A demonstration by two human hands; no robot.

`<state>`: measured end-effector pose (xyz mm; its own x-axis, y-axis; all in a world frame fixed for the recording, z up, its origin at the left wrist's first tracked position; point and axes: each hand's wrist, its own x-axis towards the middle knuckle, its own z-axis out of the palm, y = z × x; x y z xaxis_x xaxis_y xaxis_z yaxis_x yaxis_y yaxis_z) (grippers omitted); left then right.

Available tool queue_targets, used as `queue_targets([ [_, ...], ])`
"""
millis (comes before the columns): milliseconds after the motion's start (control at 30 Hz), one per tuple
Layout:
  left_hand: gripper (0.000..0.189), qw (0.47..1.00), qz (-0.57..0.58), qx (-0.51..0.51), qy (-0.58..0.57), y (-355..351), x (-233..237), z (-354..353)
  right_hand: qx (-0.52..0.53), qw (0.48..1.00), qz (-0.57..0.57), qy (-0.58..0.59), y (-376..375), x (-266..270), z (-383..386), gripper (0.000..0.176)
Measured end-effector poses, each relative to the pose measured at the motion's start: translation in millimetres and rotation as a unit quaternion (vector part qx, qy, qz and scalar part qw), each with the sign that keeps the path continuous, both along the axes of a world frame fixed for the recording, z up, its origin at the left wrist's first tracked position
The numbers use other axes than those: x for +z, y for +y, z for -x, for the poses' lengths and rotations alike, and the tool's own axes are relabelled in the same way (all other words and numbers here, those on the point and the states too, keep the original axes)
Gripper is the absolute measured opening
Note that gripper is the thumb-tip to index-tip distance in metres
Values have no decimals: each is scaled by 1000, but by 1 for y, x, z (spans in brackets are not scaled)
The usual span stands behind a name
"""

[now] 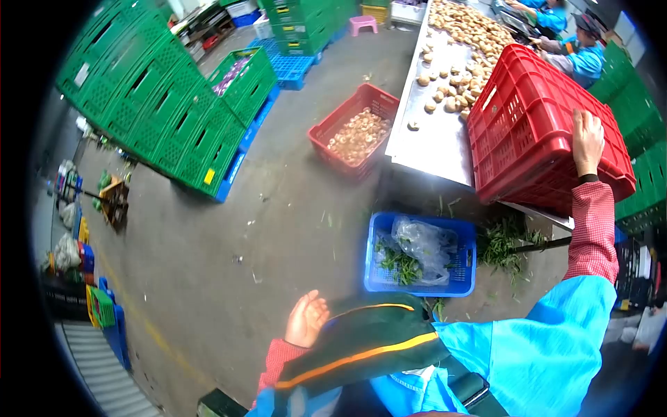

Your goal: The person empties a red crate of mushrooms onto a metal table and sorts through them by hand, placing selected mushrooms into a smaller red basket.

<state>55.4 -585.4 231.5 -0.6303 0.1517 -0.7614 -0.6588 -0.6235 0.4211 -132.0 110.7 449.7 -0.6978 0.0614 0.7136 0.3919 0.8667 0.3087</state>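
My right hand [588, 142] has its fingers curled over the upper side of a red plastic crate [528, 125]. That crate is tipped on its side at the near end of a metal table [417, 142]; what is inside it is hidden. Round tan produce, apparently potatoes [458, 87], lies spread over the table beyond the crate. My left hand [307, 320] hangs low over the floor in front of my body, its fingers loosely bent and nothing visible in them. Below the table end sits a blue basket [372, 254] with a clear plastic bag [424, 243] and green leaves [401, 267].
Another red crate [323, 142] on the floor holds small round pale pieces. Green crates [160, 97] stand stacked on blue pallets at left. Loose greens [507, 243] lie beneath the table. Two people [583, 52] in blue are across the table. A pink stool [363, 25] stands farther back.
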Motion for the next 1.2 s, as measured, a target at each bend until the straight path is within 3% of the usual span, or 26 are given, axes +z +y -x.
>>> queue_targets([
  [33, 29, 999, -6, -35, -16, -8, -3, 12, 8, 994, 92, 63, -39, 10, 2, 30],
  [100, 29, 995, -18, -87, -36, -25, -10, 46, 26, 998, 45, 38, -80, 15, 13, 38],
  [167, 29, 991, -23, -125, -40, -45, -16, 88, 0, 995, 101, 20, -113, 9, 32, 40],
  [300, 30, 987, -17, -160, -10, -93, -17, 183, -179, 983, -37, 0, -141, -6, 57, 49],
  [400, 29, 987, 27, -160, 6, -133, -17, 255, -271, 962, -32, -3, -151, -6, 65, 51],
  [600, 26, 982, 64, -173, 35, -162, -31, 376, -358, 930, -68, -46, -171, -6, 72, 59],
  [1000, 29, 909, -57, -413, -9, -14, -60, 504, -375, 914, -145, -45, -159, -14, 75, 61],
  [1200, 28, 883, -9, -466, 52, 64, -29, 571, -382, 913, -139, -48, -161, -11, 77, 56],
])
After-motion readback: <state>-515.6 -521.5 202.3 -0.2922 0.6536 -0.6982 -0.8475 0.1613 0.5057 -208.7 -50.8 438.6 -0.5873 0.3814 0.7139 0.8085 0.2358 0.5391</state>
